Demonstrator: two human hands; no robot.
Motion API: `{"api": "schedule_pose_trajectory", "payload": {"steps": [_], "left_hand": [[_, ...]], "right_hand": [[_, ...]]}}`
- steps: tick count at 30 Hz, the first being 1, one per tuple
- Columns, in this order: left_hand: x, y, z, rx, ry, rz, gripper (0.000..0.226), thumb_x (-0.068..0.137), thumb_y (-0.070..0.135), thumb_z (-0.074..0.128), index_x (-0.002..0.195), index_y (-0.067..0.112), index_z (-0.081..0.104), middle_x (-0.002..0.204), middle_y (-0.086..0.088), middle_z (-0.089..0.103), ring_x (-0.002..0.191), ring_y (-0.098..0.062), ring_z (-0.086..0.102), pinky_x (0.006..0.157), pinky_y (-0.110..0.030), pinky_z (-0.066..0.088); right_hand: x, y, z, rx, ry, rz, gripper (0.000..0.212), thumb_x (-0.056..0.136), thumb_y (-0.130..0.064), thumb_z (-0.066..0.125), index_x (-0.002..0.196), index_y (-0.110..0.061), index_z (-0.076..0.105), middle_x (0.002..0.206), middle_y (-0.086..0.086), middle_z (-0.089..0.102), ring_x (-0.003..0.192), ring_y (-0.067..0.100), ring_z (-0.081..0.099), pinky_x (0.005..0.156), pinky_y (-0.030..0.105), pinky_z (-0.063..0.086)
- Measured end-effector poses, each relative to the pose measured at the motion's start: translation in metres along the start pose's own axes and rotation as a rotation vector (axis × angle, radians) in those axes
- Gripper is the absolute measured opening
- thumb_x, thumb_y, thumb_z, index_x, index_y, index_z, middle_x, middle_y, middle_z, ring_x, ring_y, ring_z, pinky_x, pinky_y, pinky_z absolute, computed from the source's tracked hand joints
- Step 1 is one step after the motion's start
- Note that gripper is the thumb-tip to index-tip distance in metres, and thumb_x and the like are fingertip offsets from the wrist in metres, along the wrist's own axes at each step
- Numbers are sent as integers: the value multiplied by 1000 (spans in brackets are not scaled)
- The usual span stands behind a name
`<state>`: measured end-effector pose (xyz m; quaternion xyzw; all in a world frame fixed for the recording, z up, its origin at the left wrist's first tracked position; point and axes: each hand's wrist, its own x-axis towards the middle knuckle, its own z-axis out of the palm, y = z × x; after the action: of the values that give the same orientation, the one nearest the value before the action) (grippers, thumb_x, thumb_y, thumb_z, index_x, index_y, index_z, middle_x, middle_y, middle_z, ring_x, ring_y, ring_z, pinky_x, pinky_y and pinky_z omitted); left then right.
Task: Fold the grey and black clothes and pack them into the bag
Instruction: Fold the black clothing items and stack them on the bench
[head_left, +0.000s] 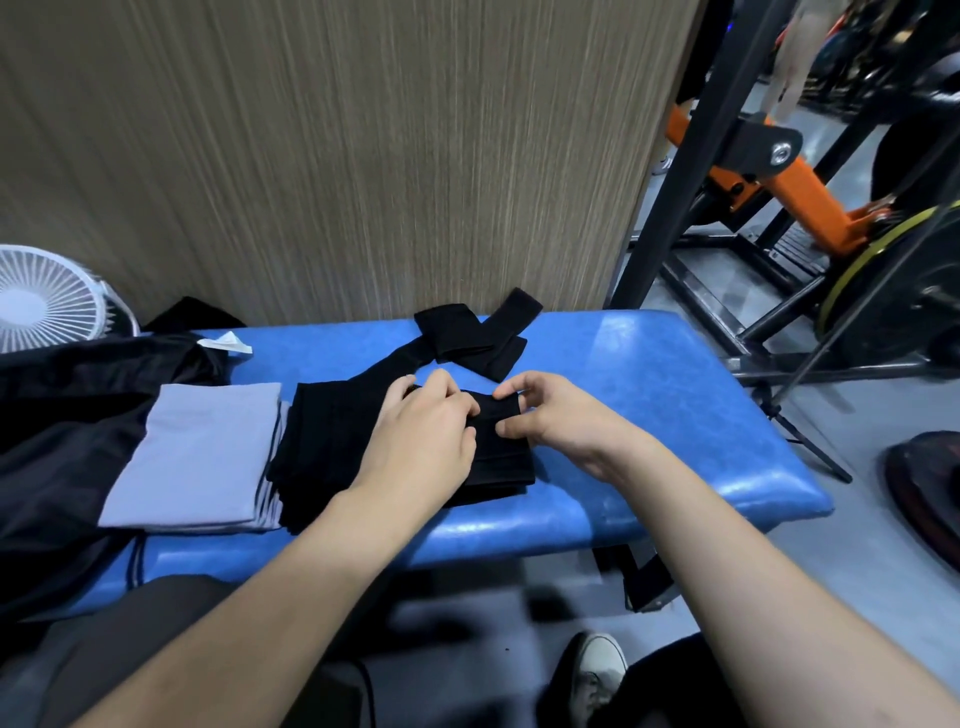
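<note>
Hands work at the middle of a padded blue vinyl table (649, 364): the left hand (426, 431) lies curled over a small folded black cloth (498, 457), while the right hand (556, 415) pinches that cloth's upper right edge between thumb and forefinger. Just left of it lies a folded black garment (322, 441), touching a folded light grey garment with white stripes (202, 457), and further black pieces (478, 332) lie near the table's far edge. A dark black bag (62, 426) sits at the left end, beside a white fan (47, 299).
</note>
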<state>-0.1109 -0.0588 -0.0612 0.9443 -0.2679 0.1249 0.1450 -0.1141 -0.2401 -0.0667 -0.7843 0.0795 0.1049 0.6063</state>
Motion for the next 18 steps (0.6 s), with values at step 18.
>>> {"api": "schedule_pose_trajectory", "payload": {"steps": [18], "left_hand": [[1,-2,6,263,-69,47,28,95,35,47,109,31,71,100,7,62,113,-20,50,118,-45,-9]], "right_hand": [[6,0,5,-510,-84,-222,35,81,-20,79,114,-26,67,104,-2,61,88,3,53,74,10,39]]}}
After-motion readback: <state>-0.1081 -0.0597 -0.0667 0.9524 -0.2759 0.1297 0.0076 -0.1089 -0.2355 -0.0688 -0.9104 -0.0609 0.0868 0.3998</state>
